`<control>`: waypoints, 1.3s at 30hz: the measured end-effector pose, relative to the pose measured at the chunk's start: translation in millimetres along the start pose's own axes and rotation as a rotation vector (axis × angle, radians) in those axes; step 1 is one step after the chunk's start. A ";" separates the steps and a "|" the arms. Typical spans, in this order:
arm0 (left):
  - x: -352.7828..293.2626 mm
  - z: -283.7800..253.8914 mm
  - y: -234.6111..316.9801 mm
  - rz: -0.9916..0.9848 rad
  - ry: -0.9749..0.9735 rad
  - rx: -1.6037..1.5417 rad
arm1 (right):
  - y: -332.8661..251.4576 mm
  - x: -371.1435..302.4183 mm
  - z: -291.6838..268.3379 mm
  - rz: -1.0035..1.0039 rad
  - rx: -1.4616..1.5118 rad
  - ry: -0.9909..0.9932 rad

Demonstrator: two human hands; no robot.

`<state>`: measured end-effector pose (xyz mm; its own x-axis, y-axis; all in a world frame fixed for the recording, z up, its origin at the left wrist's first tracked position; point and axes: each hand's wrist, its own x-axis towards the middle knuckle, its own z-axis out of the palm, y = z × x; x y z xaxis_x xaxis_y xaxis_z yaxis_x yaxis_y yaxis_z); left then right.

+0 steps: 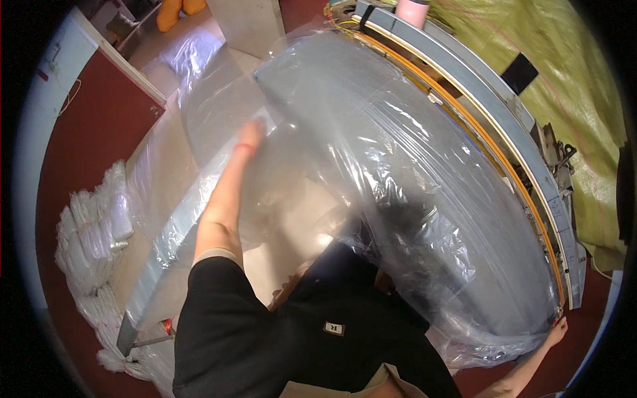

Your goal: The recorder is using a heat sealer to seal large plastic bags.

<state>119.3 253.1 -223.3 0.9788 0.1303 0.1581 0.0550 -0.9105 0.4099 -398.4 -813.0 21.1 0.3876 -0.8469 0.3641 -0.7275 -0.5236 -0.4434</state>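
Clear plastic film (398, 139) spreads before person, along long rail (458, 56) with orange strip (458, 99). Beyond rail: green sheet (577, 73), dark flat rectangle (519, 73), pink cylinder (412, 13). Bundled plastic (93, 242) crowds left side. Right hand (556, 331) at film's lower right edge, near rail end; grip unclear. Pale floor (265, 268) shows beside left forearm; left hand (253, 136) over film, grip too blurred to judge.

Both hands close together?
No, the left hand is by the plastic film, the right hand far off at lower right.
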 end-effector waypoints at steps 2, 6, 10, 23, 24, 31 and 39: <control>-51.3 1.1 -23.5 0.094 0.166 0.155 | -70.5 -6.4 33.1 -0.127 -0.024 -0.081; -93.4 -51.1 -20.5 -0.093 0.138 0.220 | -126.6 -4.9 33.3 -0.469 -0.040 -0.034; -128.4 -101.1 -87.0 -0.260 0.431 0.093 | -209.1 -29.9 43.3 -0.578 -0.004 -0.029; -158.6 -313.0 207.9 0.686 0.494 -0.579 | -573.2 -317.4 67.3 -0.942 0.798 -0.938; -163.0 -311.7 237.7 0.865 0.469 -0.514 | -594.4 -354.2 52.4 -1.035 0.859 -1.035; -174.2 -327.4 327.8 1.257 0.495 -0.669 | -589.6 -490.2 36.9 -1.318 0.797 -1.754; -188.1 -251.3 241.7 0.867 -0.742 -0.657 | -536.4 -382.6 -8.4 -0.557 1.467 -1.394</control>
<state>-101.1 107.1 71.8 0.5342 -0.8324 0.1478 -0.5414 -0.2025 0.8160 -161.2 -207.3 126.6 0.9309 0.2623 0.2540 0.1943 0.2330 -0.9529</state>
